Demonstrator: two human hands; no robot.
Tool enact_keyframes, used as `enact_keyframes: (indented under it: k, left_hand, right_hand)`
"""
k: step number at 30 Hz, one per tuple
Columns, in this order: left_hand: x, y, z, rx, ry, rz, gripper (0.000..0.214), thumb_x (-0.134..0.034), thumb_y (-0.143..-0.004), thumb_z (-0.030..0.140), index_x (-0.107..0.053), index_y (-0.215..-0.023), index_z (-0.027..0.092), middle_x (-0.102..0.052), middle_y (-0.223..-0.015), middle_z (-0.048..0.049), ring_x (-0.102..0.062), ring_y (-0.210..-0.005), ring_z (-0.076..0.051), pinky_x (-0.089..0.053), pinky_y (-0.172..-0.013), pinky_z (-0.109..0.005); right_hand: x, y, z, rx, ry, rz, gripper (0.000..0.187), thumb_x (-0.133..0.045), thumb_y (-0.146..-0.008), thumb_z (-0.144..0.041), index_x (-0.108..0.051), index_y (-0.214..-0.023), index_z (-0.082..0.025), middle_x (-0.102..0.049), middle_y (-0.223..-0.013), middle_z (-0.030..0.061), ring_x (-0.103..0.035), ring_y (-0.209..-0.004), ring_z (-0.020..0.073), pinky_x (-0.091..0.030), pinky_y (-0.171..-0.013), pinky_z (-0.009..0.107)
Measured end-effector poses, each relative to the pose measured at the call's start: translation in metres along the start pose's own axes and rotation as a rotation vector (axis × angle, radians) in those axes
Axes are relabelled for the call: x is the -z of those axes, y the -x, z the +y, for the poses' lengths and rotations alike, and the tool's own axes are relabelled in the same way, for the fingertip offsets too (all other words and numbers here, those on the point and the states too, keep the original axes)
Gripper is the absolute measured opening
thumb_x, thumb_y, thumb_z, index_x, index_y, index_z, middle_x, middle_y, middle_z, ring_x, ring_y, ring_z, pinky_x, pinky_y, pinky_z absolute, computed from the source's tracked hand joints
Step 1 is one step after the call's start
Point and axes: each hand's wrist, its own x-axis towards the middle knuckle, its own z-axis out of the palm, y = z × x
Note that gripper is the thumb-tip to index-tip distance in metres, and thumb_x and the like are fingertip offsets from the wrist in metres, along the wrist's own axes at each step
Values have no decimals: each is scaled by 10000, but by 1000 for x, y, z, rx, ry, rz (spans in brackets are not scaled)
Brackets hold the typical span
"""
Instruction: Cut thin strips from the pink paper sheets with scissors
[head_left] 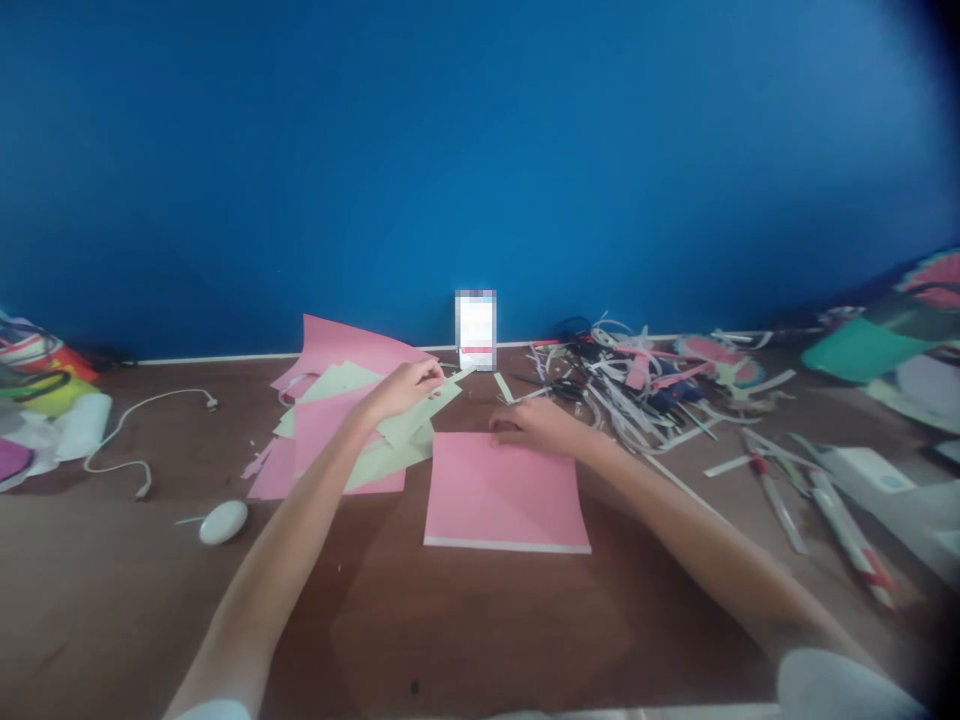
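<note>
A pink paper sheet with a white strip along its near edge lies flat on the table in front of me. My right hand rests on its far edge, the fingers curled over the paper. Just beyond those fingers is a narrow pale strip; whether they touch it I cannot tell. My left hand is over a loose pile of papers, its fingers pinched together. Under and beside it is a pale green paper with small red marks near the fingertips. What the pinch holds is unclear.
Pink paper stands curled at the back of the pile. A phone-like screen leans at the blue wall. Tangled strips and cords lie to the right, near a cutter-like tool. A white oval object and cable lie left.
</note>
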Motion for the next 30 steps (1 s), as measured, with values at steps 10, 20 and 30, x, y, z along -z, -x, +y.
enact_keyframes:
  k: [10, 20, 30]
  left_hand:
    - [-10, -3, 8, -38, 177, -27, 317, -435, -910, 466, -589, -930, 189, -559, -742, -12, -554, -685, -136, -428, -637, -261]
    - [-19, -1, 22, -61, 133, 22, 294, -505, -875, 468, -617, -923, 201, -631, -958, -50, -583, -827, -175, -425, -717, -292]
    - [-18, 2, 30, -101, 150, -26, 297, -518, -862, 471, -617, -898, 194, -639, -933, -58, -584, -844, -183, -433, -717, -295]
  right_hand:
    - [-6, -1, 0, -125, 66, 64, 472, -469, -859, -646, -672, -969, -234, -671, -723, 61, -615, -695, 196, -289, -585, 250]
    - [-3, -1, 4, -84, 3, 99, 415, -378, -962, -453, -683, -829, -205, -660, -704, 45, -564, -641, 151, -282, -583, 249]
    - [5, -1, 11, -105, -170, 199, 435, -377, -955, -441, -626, -727, -167, -597, -649, 13, -479, -597, 120, -298, -583, 239]
